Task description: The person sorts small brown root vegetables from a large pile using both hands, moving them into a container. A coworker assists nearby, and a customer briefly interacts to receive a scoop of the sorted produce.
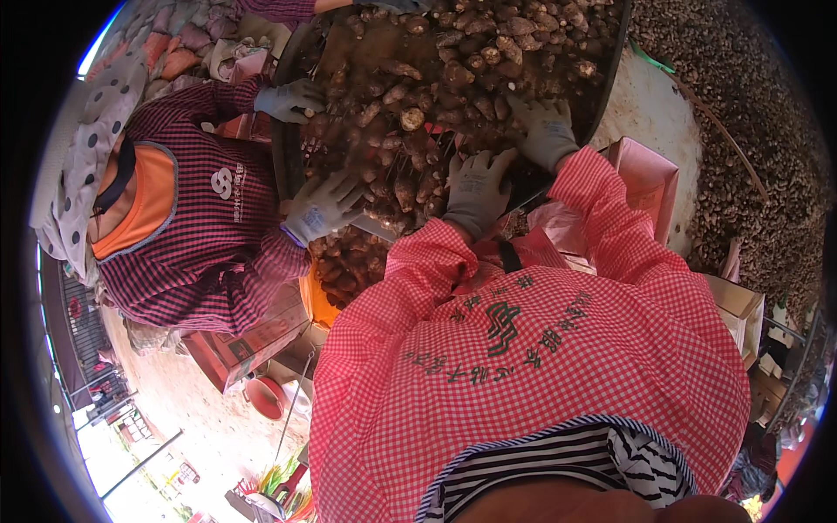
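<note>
Brown taro corms [456, 74] lie loose over a dark-rimmed sorting table [595, 118] in front of me. My left hand [478, 189], in a grey glove, rests palm down at the near edge of the table, its fingers apart and pointing at the corms. Farther right, my right hand [546, 131], gloved alike, spreads its fingers over the table beside more corms. I see nothing gripped in either hand; the undersides of both are hidden. Parts of a slatted metal rack show between the corms, left of my left hand.
At left a co-worker in a dark checked smock [216, 274] has gloved hands [320, 208] at the table. An orange-lined container [318, 304] holds small corms below its edge. Cardboard boxes [644, 173] stand at right, before a large heap of small corms [758, 150].
</note>
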A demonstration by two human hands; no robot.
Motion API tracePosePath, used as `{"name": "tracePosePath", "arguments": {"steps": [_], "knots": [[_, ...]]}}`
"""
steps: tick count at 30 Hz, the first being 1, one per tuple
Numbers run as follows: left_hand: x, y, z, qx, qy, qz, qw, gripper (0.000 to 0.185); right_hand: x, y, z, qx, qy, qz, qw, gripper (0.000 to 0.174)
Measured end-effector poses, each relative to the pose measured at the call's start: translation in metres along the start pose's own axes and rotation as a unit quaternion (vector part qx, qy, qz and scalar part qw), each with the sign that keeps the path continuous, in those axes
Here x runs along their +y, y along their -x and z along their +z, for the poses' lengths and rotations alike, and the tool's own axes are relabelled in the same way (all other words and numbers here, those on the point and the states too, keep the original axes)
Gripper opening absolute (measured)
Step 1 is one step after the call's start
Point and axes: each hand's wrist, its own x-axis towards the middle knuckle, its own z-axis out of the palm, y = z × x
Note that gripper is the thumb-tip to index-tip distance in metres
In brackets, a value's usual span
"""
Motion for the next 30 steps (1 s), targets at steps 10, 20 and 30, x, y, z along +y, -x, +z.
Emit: {"name": "tracePosePath", "arguments": {"steps": [10, 20, 30], "knots": [[-0.074, 0.133, -0.036, 0.131, 0.1, -0.288, 0.943, 0.058, -0.055, 0.063, 0.029, -0.007, -0.374, -0.216, 0.902, 0.037], [-0.086, 0.165, -0.044, 0.208, 0.279, -0.319, 0.882, 0.054, 0.051, 0.031, 0.044, -0.117, -0.027, 0.061, 0.991, 0.079], [-0.079, 0.154, -0.048, 0.274, 0.014, -0.252, 0.928, 0.061, -0.001, 0.026, 0.02, 0.004, -0.343, -0.021, 0.939, 0.054]]}}
